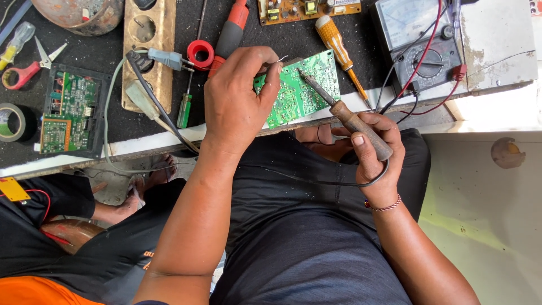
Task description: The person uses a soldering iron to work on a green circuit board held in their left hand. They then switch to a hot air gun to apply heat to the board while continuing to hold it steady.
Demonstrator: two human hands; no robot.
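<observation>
Soldering went best when your left hand [237, 101] clamped the green circuit board [298, 90] steady at the bench edge [169, 138] while your right hand [375, 147], fist closed round the soldering iron [344, 116], touched only one joint.

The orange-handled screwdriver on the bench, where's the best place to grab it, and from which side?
Take the orange-handled screwdriver by its thick ribbed handle, coming from the far end of the bench. The thin shaft points toward the bench edge beside the green circuit board and soldering iron.
</observation>
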